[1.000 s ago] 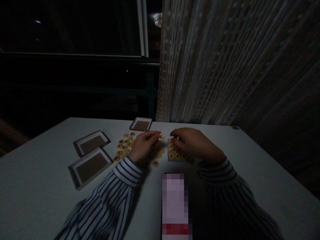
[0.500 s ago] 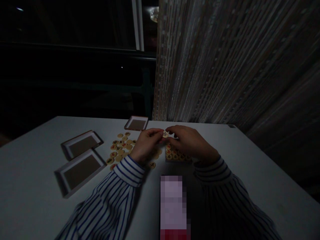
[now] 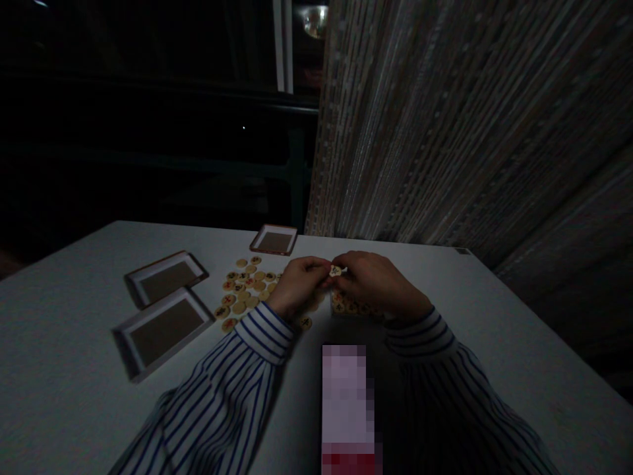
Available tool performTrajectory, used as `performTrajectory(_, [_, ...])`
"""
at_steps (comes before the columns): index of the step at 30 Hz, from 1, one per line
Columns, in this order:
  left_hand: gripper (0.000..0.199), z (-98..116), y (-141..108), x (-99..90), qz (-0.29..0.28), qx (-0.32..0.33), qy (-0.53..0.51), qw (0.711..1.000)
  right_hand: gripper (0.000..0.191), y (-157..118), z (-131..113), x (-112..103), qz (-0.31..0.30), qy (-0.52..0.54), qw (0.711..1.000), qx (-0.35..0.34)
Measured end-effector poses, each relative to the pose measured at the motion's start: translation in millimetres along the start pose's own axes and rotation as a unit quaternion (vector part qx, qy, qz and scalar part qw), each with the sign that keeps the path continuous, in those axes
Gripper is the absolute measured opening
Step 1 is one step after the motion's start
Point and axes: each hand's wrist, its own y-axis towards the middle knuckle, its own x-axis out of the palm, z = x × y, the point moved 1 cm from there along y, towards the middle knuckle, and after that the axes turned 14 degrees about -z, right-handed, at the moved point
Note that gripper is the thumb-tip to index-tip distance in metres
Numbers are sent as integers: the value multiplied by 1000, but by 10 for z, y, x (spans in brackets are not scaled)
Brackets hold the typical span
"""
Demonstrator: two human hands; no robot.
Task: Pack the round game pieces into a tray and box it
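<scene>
My left hand [image 3: 301, 282] pinches a round Chinese chess piece [image 3: 335, 271] by its left edge, with the black character facing up. From the other side, the fingers and thumb of my right hand [image 3: 378, 280] close on the same piece. Below the right hand sits a small box [image 3: 356, 315] with several chess pieces in rows, partly hidden by that hand. Many loose chess pieces [image 3: 239, 307] lie spread to the left of my left hand, some face up and some face down. One single piece [image 3: 305, 322] lies near my left cuff.
Two shallow rectangular trays or lids [image 3: 165, 336] lie at the left, their edges touching or overlapping. Another small one [image 3: 273, 239] lies near the table's far edge. A pixelated upright item [image 3: 347, 402] stands in front of me. A string curtain [image 3: 395, 132] hangs behind the white table [image 3: 475, 369].
My right hand's fingers have closed in on the chess piece that my left hand holds. The view has shifted slightly.
</scene>
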Motion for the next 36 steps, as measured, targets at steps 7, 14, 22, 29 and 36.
performTrajectory(7, [18, -65, 36, -127, 4, -2, 146, 989, 30, 8, 37, 17, -38, -24, 999, 30])
performTrajectory(14, [28, -246, 114, -274, -24, 30, 277, 960, 28, 42, 165, 163, -83, -39, 996, 24])
performTrajectory(22, [26, -212, 79, -233, -21, 43, 369, 928, 25, 84, 216, 284, -123, -56, 990, 44])
performTrajectory(29, [29, -276, 74, -197, -73, 24, 415, 906, 25, 128, 203, 332, -163, -58, 983, 63])
performTrajectory(36, [31, -287, 75, -202, -82, 9, 445, 892, 28, 155, 202, 345, -208, -41, 974, 75])
